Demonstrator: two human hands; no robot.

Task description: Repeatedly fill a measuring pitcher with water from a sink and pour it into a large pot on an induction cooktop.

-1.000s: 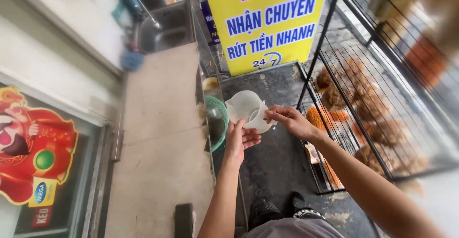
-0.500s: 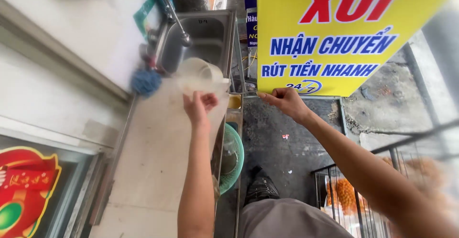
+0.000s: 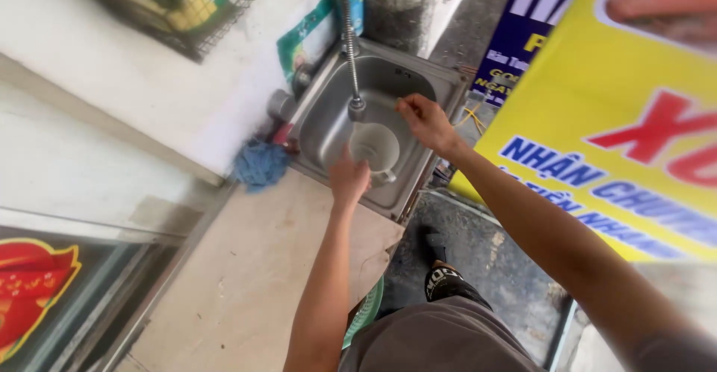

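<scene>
Cup now under faucet, over sink.

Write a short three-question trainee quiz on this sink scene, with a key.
1. True or false: the left hand holds the white jug under the tap spout.
2. What lies on the counter's edge just left of the steel sink? A) a blue scrubber B) a red plate C) a knife
3. Fill in: the right hand hovers over the ____, holding nothing.

Key: 1 true; 2 A, the blue scrubber; 3 sink.
</scene>
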